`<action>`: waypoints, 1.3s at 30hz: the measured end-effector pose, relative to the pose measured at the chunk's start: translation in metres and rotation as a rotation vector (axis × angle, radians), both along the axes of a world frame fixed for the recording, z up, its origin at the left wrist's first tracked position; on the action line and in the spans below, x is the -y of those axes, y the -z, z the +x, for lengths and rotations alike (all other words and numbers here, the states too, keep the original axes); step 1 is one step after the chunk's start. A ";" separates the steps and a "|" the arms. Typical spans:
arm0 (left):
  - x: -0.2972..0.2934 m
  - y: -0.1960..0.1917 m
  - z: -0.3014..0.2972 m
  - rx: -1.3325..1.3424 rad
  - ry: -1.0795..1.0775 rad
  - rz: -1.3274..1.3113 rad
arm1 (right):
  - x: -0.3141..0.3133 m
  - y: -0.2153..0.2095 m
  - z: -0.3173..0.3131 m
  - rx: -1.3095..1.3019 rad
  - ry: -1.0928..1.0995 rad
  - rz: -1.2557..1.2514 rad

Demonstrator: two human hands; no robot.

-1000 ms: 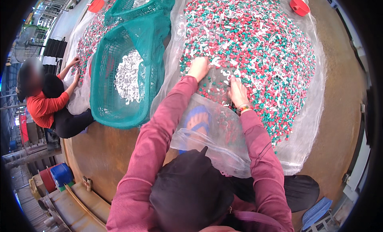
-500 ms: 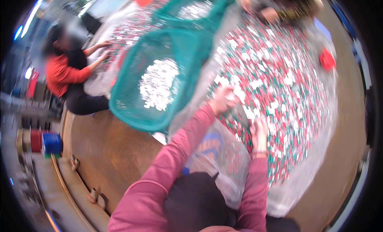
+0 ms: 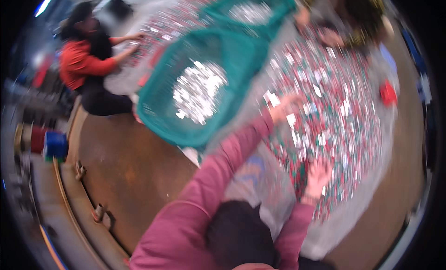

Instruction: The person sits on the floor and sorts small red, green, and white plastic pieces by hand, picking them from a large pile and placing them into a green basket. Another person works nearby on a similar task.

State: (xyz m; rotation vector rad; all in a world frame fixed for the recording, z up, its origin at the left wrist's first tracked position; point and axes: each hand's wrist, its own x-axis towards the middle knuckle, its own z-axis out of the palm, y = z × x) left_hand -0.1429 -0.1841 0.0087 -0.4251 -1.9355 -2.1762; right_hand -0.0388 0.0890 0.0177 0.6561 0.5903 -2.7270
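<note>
Our left hand [image 3: 284, 107] lies flat and open on the heap of red, green and white chips [image 3: 339, 112] just right of the green basket [image 3: 204, 91], our right hand [image 3: 318, 177] spread at the heap's near edge, seemingly empty through blur.

- Both arms wear long sleeves of a dusty pink-maroon fabric, reaching to the wrists.
- The left hand [image 3: 284, 107] is bare, without a glove.
- The right hand [image 3: 318, 176] is bare too, with a thin pale band at the wrist.
</note>
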 end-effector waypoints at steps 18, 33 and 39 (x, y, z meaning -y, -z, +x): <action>-0.009 -0.011 0.050 0.746 0.239 -0.158 | -0.007 -0.007 -0.004 -0.431 -0.203 1.536; -0.023 -0.009 0.014 0.302 0.050 -1.020 | 0.035 0.027 0.031 -0.651 -0.686 2.006; -0.045 0.031 0.021 0.183 0.029 -1.311 | 0.011 -0.003 0.033 -0.320 -0.201 1.483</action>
